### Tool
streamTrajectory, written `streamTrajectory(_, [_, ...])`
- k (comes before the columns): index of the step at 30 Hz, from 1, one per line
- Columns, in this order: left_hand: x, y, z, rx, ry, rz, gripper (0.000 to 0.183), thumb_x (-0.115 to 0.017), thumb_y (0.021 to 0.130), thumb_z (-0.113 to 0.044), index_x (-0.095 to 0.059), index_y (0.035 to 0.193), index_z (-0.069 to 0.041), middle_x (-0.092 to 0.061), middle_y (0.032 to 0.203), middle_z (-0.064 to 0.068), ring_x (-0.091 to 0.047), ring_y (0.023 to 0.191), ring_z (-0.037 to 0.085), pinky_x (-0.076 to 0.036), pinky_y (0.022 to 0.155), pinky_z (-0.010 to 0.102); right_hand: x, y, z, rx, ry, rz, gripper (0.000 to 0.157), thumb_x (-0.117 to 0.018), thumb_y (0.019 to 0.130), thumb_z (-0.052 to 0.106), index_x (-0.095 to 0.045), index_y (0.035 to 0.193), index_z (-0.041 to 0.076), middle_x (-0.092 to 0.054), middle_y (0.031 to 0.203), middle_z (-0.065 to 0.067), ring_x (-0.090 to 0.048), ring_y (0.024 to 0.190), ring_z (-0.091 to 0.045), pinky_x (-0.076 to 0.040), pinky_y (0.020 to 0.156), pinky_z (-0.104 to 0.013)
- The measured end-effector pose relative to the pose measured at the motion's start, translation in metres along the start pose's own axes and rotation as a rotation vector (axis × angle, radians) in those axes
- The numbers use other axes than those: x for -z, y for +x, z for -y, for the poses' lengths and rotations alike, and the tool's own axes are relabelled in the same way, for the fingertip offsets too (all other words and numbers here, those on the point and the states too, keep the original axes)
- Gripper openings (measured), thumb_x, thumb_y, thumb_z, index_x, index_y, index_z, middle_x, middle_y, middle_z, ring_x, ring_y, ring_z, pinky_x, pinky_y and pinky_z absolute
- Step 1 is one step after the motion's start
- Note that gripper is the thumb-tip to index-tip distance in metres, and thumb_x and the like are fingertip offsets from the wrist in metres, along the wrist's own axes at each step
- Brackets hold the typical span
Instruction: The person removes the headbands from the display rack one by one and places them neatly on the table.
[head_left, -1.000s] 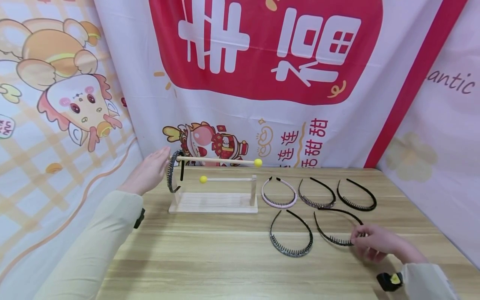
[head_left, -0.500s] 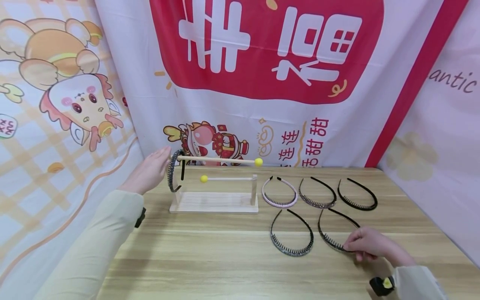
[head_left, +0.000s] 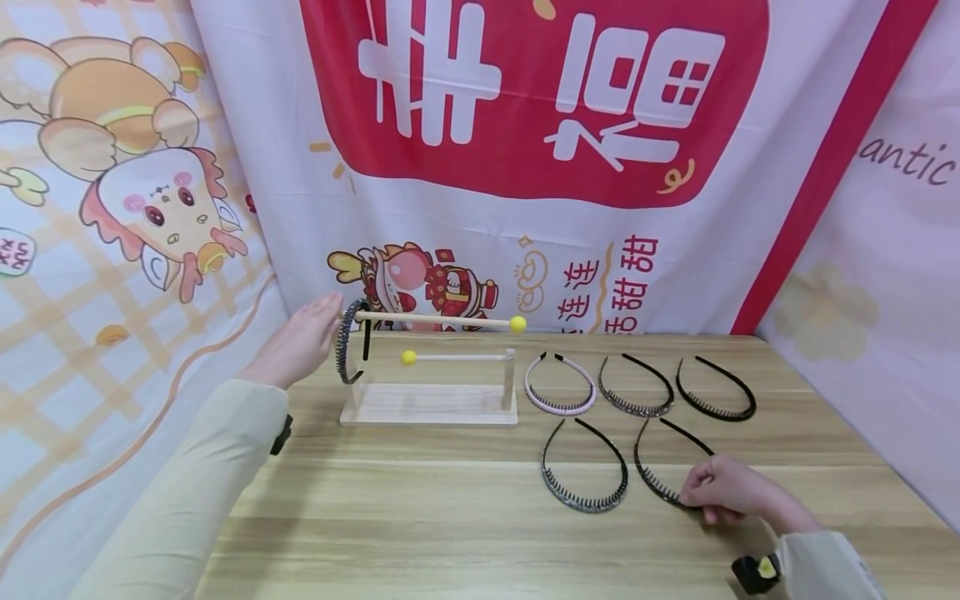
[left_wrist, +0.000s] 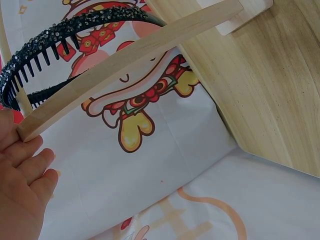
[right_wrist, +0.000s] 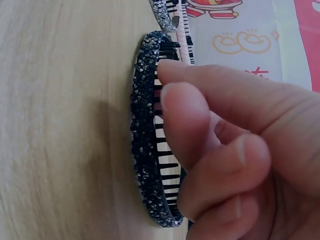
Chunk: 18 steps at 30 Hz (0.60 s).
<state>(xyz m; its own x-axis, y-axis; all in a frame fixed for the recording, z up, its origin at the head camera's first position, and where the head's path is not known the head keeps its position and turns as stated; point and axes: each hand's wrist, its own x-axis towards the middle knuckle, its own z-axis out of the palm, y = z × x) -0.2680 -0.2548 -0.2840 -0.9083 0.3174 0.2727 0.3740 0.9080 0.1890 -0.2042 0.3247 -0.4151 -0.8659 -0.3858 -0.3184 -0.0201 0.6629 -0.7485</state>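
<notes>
A wooden display stand [head_left: 431,407] has two rods tipped with yellow balls. Near the left end of its upper rod [head_left: 442,319] hangs a glittery dark toothed headband [head_left: 342,343], also seen as a sequined headband [left_wrist: 75,22] in the left wrist view. My left hand [head_left: 298,343] lies against that end, extended fingers touching the top of the wooden post [left_wrist: 125,70]. At the lower right, my right hand [head_left: 733,490] pinches a black glittery headband [right_wrist: 142,115] at its toothed curve, thumb and index finger on the teeth. Part of this headband is hidden behind the hand.
A silvery-grey headband [head_left: 585,503] lies left of the right hand. Behind it are a pink headband [head_left: 562,408], a speckled headband [head_left: 637,408] and a plain black headband [head_left: 720,412]. All rest on the wooden table [head_left: 420,517], with printed cloth [head_left: 450,200] hanging behind.
The right hand has moved slightly left and toward the table's front, turning the black glittery headband a little on the table. The left hand stays at the stand.
</notes>
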Motion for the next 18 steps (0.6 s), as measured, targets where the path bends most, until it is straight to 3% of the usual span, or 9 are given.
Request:
streamTrajectory(6, [0.001, 0.000, 0.000, 0.001, 0.006, 0.002, 0.048, -0.030, 0.101, -0.015, -0.018, 0.140, 0.011, -0.020, 0.144, 0.028, -0.020, 0.132, 0.042, -0.009, 0.111, 0.047, 0.004, 0.002, 0.002, 0.033, 0.015, 0.005, 0.016, -0.064, 0.085, 0.019, -0.062, 0.087, 0.003, -0.055, 0.055, -0.002, -0.043, 0.042, -0.006, -0.037, 0.038, -0.015])
streamTrajectory(13, [-0.001, 0.000, 0.002, 0.002, -0.002, 0.000, 0.048, -0.030, 0.101, -0.014, -0.018, 0.141, 0.010, -0.019, 0.145, 0.028, -0.019, 0.133, 0.041, -0.008, 0.111, 0.046, 0.015, 0.008, 0.016, 0.074, 0.069, 0.027, 0.033, -0.059, 0.090, 0.017, -0.054, 0.110, -0.009, -0.057, 0.069, -0.008, -0.052, 0.052, -0.015, -0.043, 0.042, -0.020])
streamTrajectory(18, [-0.001, 0.000, 0.002, -0.001, -0.005, -0.007, 0.048, -0.031, 0.101, -0.014, -0.019, 0.141, 0.010, -0.020, 0.144, 0.028, -0.019, 0.133, 0.041, -0.008, 0.111, 0.047, 0.025, 0.014, 0.038, 0.112, 0.030, -0.035, 0.039, -0.061, 0.089, 0.019, -0.052, 0.115, -0.009, -0.057, 0.078, -0.011, -0.056, 0.060, -0.020, -0.047, 0.044, -0.025])
